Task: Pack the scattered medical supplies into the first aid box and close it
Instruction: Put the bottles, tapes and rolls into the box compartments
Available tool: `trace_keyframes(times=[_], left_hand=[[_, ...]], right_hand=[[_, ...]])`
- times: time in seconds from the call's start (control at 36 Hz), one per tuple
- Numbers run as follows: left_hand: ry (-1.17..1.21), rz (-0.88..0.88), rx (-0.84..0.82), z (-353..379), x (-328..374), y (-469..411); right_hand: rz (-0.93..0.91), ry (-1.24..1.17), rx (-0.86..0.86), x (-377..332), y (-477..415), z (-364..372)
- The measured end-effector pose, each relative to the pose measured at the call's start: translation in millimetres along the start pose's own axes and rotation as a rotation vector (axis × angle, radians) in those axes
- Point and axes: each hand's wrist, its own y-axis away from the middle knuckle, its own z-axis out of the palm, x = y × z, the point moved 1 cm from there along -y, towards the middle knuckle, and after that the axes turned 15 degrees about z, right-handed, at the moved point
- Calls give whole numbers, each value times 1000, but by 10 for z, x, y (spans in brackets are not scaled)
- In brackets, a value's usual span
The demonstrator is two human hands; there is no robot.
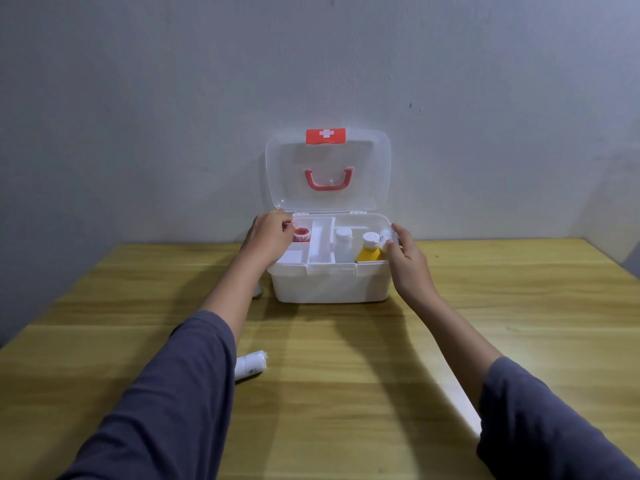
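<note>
**Both hands at the open first aid box, one bandage roll still out on the table**

The white first aid box [329, 284] stands on the wooden table [346, 393] near the wall, its clear lid [328, 174] raised upright with the red handle [329, 180] and the red cross latch [325, 136] showing.

An inner tray [320, 244] divides the top of the box. In the left compartment lies a red-and-white tape roll [302, 234]. In the right part stand a white bottle [343, 244] and a yellow bottle with a white cap [370, 247], side by side.

The left hand [268, 237] is over the left rear corner of the box, fingers curled inward just beside the tape roll; whether they grip anything cannot be told. The right hand [407, 258] is at the right edge of the box, its fingers and thumb closed around a small pale bottle [386, 237] held just beside the yellow bottle, over the right end of the box.

On the table, near the left forearm and well in front of the box, lies a white bandage roll [250, 364], partly hidden by the grey sleeve [173, 393]. A small pale object [258, 292] peeks out behind the left forearm, just left of the box; too little shows to name it.
</note>
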Motion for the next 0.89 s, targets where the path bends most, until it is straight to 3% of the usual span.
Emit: trace_keyframes(times=[0.31,0.47,0.61,0.89], left_hand=[[45,-43,83,-57,-31,52],[12,5,-58,-93,3,81],[10,-12,-51,-81,18,95],[155,49,151,-281,92,555]], right_hand=[[12,7,1,-9,4,-3],[10,2,7,-14,15,2],[5,-14,11,-33,37,10],[23,60,10,-106,97,-5]])
